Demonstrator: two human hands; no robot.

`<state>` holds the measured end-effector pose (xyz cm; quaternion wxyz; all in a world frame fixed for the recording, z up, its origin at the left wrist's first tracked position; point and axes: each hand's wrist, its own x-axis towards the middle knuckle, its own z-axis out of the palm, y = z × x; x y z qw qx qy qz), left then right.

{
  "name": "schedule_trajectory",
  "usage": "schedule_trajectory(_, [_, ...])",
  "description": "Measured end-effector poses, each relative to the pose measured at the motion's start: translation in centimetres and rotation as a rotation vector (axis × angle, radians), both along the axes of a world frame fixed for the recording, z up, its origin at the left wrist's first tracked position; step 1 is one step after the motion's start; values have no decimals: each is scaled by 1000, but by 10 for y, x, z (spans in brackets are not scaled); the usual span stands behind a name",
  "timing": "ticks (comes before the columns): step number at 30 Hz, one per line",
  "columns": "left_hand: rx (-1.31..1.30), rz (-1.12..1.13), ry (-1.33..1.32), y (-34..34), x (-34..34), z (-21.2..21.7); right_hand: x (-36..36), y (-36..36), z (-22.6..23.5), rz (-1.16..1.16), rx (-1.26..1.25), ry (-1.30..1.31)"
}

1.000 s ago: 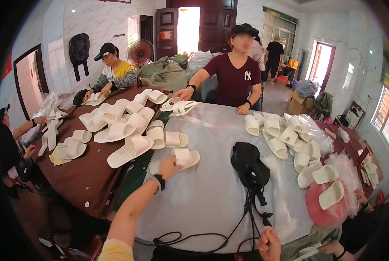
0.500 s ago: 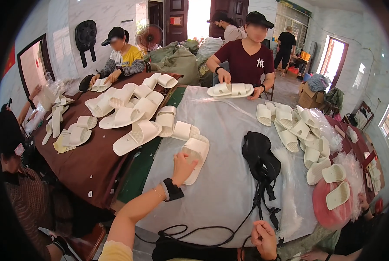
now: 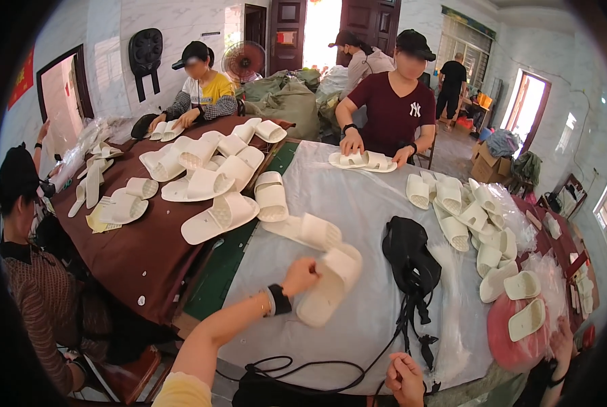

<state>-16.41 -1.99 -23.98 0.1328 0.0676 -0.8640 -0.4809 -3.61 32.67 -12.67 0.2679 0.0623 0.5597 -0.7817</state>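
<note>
My left hand [image 3: 301, 277] is closed on the strap side of a cream slide slipper [image 3: 325, 288], slightly blurred, over the pale plastic-covered table [image 3: 276, 339]. Just beyond it, another cream slipper [image 3: 309, 230] lies with its strap end close to the held one. A third slipper [image 3: 271, 197] rests at the edge of the plastic sheet. Low in the view, near the table's front edge, my right hand [image 3: 405, 381] has its fingers curled together; whatever they may hold is hidden. A black bag [image 3: 412, 254] with long straps lies to the right of the held slipper.
Cream slippers [image 3: 205, 183] are heaped on the brown cloth at left; more [image 3: 470, 210] lie at right beside clear bags and a pink bundle [image 3: 517, 325]. Across the table a person in maroon [image 3: 392, 108] handles a pair of slippers. Others work at the left and right edges.
My left hand has moved the slipper right and nearer to me, tilting it. The person opposite has lowered their slippers to the table. My right hand stays near the front edge.
</note>
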Motion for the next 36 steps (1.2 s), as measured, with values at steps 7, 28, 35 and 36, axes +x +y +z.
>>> schedule_trajectory(7, [158,-708,-214,91,77,61,-17,0,-39,-50,4,63])
schedule_trajectory(28, [-604,-64,-263,51,164,104,-51,-7,-17,384,696,813])
schedule_trajectory(35, [-260,84,-90,102,229,79,-114,-49,-8,38,957,1348])
schedule_trajectory(36, [-238,82,-58,112,231,79,-109,-53,-6,63,920,1212])
